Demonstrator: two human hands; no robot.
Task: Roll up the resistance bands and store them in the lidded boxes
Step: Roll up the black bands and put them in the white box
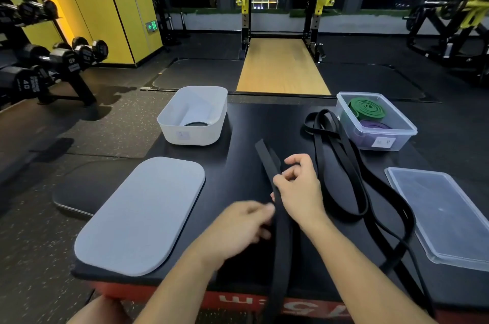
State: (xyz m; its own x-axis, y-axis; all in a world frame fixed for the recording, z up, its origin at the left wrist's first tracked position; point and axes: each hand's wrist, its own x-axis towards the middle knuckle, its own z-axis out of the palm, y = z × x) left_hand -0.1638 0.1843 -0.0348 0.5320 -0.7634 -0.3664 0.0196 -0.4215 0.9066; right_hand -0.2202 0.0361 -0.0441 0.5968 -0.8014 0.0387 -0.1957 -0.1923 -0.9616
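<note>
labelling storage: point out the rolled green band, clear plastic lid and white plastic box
rolled green band [367, 107], head view, coil top
clear plastic lid [444, 215], head view, flat middle
white plastic box [205, 136], head view, front wall

black band [280, 239]: matt rubber | clear box [370, 135]: glossy plastic | grey lid [140, 217]: matt | white box [193, 135]: frosted plastic

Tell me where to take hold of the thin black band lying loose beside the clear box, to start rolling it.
Pinch the thin black band at its far bend, from above and the left. The strands fold back there into a narrow end, likely a good roll start; the clear box blocks the right side, and nearer strands cross over each other.
</note>
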